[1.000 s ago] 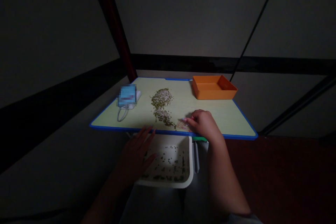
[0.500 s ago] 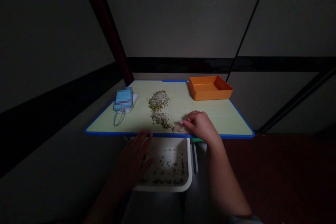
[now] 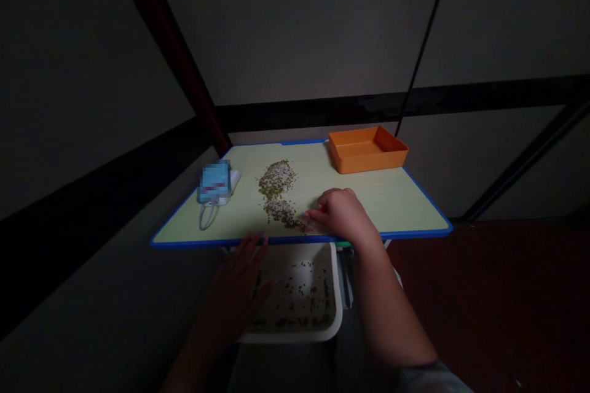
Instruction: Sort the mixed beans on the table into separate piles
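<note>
Head view, inventory: my right hand (image 3: 340, 216), fingers curled narrow, has slid left to the lower end of the heap of green beans and white grains (image 3: 277, 191) on the pale green table (image 3: 387, 209); held item, cannot tell. Left hand (image 3: 236, 291): spread wide, empty, over the white tray (image 3: 295, 336).

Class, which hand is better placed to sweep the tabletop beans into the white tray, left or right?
Probably the right hand: it rests on the table, fingertips at the beans. The left hand sits lower, at the near edge beside the tray.
</note>
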`<state>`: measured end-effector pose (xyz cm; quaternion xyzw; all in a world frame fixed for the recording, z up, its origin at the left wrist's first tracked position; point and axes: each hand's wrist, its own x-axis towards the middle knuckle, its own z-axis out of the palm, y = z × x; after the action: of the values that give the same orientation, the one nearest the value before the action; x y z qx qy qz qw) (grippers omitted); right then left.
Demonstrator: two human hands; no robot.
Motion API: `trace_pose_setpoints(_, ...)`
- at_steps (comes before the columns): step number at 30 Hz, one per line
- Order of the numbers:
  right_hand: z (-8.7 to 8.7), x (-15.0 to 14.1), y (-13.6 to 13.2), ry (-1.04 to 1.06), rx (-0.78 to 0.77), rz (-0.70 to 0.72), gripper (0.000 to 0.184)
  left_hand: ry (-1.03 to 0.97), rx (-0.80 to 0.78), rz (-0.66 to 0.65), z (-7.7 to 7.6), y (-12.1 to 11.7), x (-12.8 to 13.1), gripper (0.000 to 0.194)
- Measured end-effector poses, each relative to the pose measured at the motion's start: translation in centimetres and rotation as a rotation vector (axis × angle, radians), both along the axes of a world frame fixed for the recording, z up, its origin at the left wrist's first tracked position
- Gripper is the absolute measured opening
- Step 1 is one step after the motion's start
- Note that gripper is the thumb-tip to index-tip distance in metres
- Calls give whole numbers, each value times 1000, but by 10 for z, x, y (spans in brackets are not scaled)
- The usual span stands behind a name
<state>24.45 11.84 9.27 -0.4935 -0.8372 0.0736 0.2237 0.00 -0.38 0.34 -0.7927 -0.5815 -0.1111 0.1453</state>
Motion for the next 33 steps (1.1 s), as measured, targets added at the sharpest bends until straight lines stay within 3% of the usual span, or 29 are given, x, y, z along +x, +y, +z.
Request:
trace_pose_setpoints(5, 3, -1, -1, -77, 25, -29, 30, -22, -18, 13, -1, 0, 0, 72)
trace_pose_setpoints(33, 0, 4, -2, -64, -8, -27, 29, -7, 3, 1, 2, -1, 1, 71)
